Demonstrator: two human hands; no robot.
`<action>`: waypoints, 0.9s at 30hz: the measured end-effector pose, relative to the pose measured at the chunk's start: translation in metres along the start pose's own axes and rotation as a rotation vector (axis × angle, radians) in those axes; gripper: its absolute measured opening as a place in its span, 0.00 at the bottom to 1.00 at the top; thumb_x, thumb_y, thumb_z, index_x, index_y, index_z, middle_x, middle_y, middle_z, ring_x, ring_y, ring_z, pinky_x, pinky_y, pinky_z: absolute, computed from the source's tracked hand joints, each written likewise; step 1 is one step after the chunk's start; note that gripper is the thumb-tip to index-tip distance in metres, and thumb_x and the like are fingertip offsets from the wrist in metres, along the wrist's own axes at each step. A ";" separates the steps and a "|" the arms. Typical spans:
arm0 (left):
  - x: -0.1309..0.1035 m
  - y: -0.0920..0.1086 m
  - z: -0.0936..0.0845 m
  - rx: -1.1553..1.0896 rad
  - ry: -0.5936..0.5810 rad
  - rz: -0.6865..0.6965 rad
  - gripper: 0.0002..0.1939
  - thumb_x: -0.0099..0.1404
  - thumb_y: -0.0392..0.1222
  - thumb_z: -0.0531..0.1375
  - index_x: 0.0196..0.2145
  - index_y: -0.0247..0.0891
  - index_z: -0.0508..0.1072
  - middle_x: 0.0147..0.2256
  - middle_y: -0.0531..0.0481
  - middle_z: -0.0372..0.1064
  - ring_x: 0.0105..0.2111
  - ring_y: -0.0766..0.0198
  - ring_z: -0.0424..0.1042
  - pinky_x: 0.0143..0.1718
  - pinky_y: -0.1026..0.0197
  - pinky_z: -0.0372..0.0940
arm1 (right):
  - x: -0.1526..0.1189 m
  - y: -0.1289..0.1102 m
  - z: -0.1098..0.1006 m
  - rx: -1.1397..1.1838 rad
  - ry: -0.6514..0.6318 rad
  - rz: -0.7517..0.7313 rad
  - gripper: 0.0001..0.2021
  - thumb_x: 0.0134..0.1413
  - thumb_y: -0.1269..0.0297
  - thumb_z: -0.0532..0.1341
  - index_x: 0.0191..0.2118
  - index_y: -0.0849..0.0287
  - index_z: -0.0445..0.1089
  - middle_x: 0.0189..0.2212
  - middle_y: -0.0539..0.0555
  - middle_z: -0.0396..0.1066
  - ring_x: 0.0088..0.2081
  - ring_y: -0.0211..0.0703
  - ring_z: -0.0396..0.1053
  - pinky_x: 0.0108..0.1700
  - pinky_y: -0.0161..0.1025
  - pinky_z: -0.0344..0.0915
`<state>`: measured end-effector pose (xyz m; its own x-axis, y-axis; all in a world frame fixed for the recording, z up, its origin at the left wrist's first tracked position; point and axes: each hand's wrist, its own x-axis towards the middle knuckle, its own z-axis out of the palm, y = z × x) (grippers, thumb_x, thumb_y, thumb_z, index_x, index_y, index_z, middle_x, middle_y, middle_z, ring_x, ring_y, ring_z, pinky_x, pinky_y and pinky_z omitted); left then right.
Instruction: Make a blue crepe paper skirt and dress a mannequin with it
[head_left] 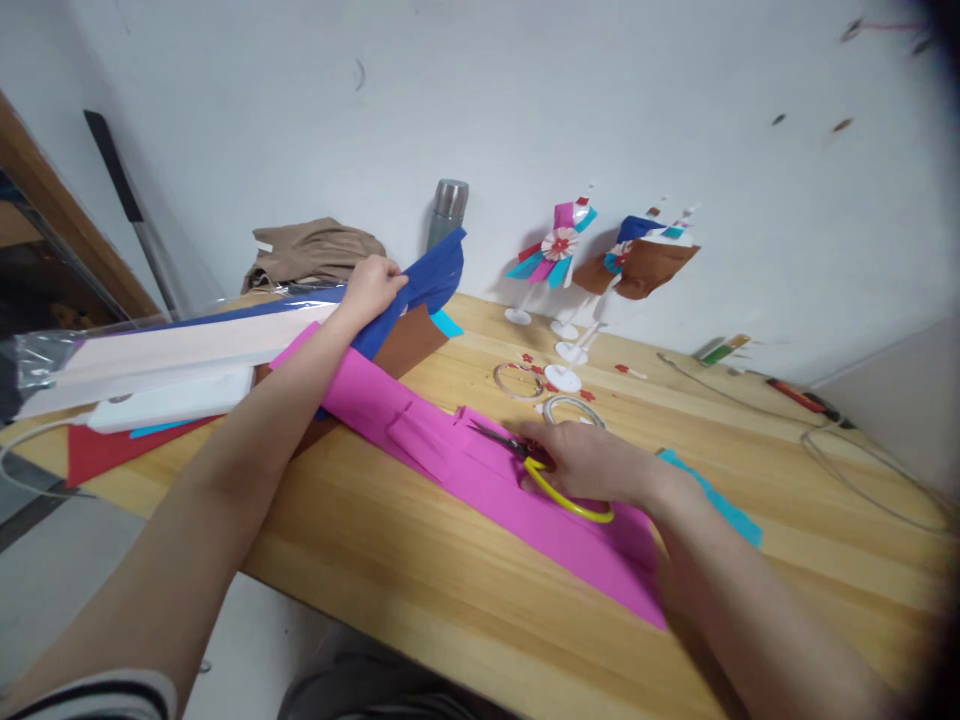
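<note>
"Striped sleeve [101,692] at the lower left of the frame, nearest the camera: where did that arm lead?"

"Up to the left hand [373,289], left of centre. Its fingers were pinched together on a blue sheet [435,273], raised at one end, with a brown sheet [411,343] just below."

"And across the middle?"

"Some pink sheet [510,500], partly folded, slanted along the bench [360,540] from left of centre to the lower right."

"What about the right hand [576,460]?"

"Right of centre, curled snugly round yellow-handled scissors [534,468]. Their blades [495,436] pointed left over the pink and looked nearly together; whether they touched it, I couldn't tell."

"Anything farther right?"

"Just past that wrist lay a turquoise piece [724,505]."

"So which step was it?"

"Handling the sheets, I'd judge, with the scissors kept ready. I saw no cut under way."

"And the next move?"

"Any cut in the pink would have called for spread blades and the left hand freed to steady it."
</note>
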<state>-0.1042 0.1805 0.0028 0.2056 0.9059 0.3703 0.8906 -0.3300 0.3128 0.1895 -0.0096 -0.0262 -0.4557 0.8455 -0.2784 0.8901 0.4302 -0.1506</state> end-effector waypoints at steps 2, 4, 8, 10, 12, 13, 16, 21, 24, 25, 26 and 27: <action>0.002 0.003 -0.004 -0.156 0.138 -0.009 0.14 0.70 0.42 0.53 0.36 0.35 0.77 0.38 0.44 0.77 0.42 0.58 0.73 0.47 0.59 0.65 | 0.000 0.000 -0.001 -0.001 -0.001 0.000 0.10 0.58 0.61 0.58 0.43 0.54 0.72 0.35 0.56 0.78 0.33 0.45 0.71 0.32 0.37 0.55; 0.003 0.008 -0.008 -0.303 0.250 -0.010 0.12 0.70 0.41 0.53 0.33 0.37 0.74 0.34 0.48 0.75 0.39 0.61 0.72 0.42 0.61 0.65 | 0.000 -0.002 -0.002 -0.001 -0.006 0.002 0.12 0.58 0.61 0.58 0.46 0.54 0.72 0.35 0.56 0.78 0.34 0.45 0.72 0.33 0.38 0.55; -0.001 0.025 -0.022 -0.568 0.351 0.066 0.08 0.69 0.40 0.55 0.31 0.38 0.67 0.28 0.53 0.68 0.32 0.66 0.68 0.36 0.63 0.62 | -0.001 -0.003 -0.003 0.009 -0.027 0.017 0.14 0.56 0.61 0.59 0.48 0.54 0.71 0.35 0.57 0.78 0.35 0.47 0.72 0.32 0.38 0.54; -0.006 0.035 -0.034 -0.680 0.408 0.162 0.09 0.69 0.41 0.56 0.30 0.39 0.64 0.27 0.55 0.65 0.30 0.68 0.65 0.34 0.63 0.61 | -0.002 -0.002 -0.003 0.011 -0.025 0.020 0.14 0.55 0.59 0.61 0.47 0.54 0.71 0.36 0.57 0.77 0.35 0.47 0.72 0.32 0.38 0.53; -0.013 0.045 -0.048 -0.820 0.519 0.295 0.11 0.69 0.42 0.57 0.28 0.40 0.63 0.26 0.55 0.61 0.28 0.68 0.62 0.32 0.62 0.60 | -0.004 -0.002 -0.002 0.002 -0.015 0.019 0.16 0.53 0.58 0.62 0.47 0.54 0.71 0.34 0.56 0.76 0.35 0.46 0.71 0.32 0.38 0.52; -0.016 0.049 -0.055 -0.863 0.579 0.355 0.12 0.68 0.41 0.58 0.26 0.41 0.62 0.24 0.55 0.59 0.26 0.67 0.61 0.30 0.61 0.59 | -0.005 -0.002 -0.002 -0.004 -0.016 0.022 0.16 0.52 0.59 0.63 0.47 0.54 0.71 0.33 0.55 0.76 0.33 0.45 0.70 0.31 0.37 0.51; -0.027 0.060 -0.074 -0.933 0.622 0.458 0.13 0.67 0.45 0.59 0.26 0.43 0.63 0.24 0.55 0.56 0.25 0.66 0.60 0.28 0.60 0.59 | -0.006 -0.004 -0.002 -0.016 -0.040 0.046 0.15 0.47 0.63 0.63 0.44 0.55 0.70 0.30 0.52 0.73 0.29 0.41 0.66 0.30 0.37 0.49; -0.034 0.063 -0.088 -0.877 0.651 0.548 0.14 0.65 0.50 0.60 0.25 0.43 0.65 0.25 0.53 0.57 0.26 0.66 0.60 0.29 0.60 0.58 | -0.006 -0.009 -0.005 -0.038 -0.046 0.070 0.11 0.46 0.64 0.63 0.39 0.54 0.68 0.29 0.51 0.72 0.29 0.40 0.64 0.29 0.37 0.48; -0.037 0.061 -0.086 -0.858 0.455 0.530 0.13 0.65 0.48 0.58 0.26 0.41 0.64 0.26 0.54 0.56 0.25 0.68 0.57 0.29 0.61 0.56 | -0.009 -0.012 -0.008 -0.027 -0.054 0.066 0.11 0.46 0.64 0.63 0.39 0.55 0.68 0.29 0.51 0.73 0.29 0.40 0.64 0.29 0.38 0.49; -0.038 0.061 -0.084 -0.851 0.361 0.502 0.12 0.65 0.47 0.58 0.27 0.40 0.64 0.26 0.54 0.57 0.25 0.68 0.57 0.30 0.61 0.56 | -0.010 -0.013 -0.009 -0.024 -0.052 0.065 0.12 0.46 0.64 0.63 0.40 0.54 0.69 0.29 0.51 0.73 0.29 0.40 0.65 0.29 0.38 0.49; -0.040 0.061 -0.082 -0.841 0.273 0.472 0.11 0.65 0.45 0.58 0.27 0.40 0.64 0.27 0.54 0.57 0.25 0.69 0.57 0.31 0.61 0.57 | -0.011 -0.015 -0.010 -0.022 -0.046 0.065 0.13 0.47 0.65 0.63 0.42 0.54 0.70 0.29 0.51 0.73 0.28 0.40 0.65 0.29 0.38 0.49; -0.041 0.062 -0.080 -0.823 0.199 0.441 0.10 0.66 0.44 0.57 0.28 0.39 0.64 0.27 0.54 0.58 0.26 0.68 0.59 0.32 0.61 0.58 | -0.013 -0.016 -0.011 -0.024 -0.023 0.060 0.14 0.48 0.64 0.63 0.44 0.54 0.72 0.28 0.51 0.73 0.28 0.40 0.66 0.29 0.37 0.50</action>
<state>-0.0898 0.1013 0.0772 0.3141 0.6183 0.7204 0.1691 -0.7832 0.5984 0.1812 -0.0239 -0.0093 -0.4013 0.8624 -0.3084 0.9156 0.3865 -0.1105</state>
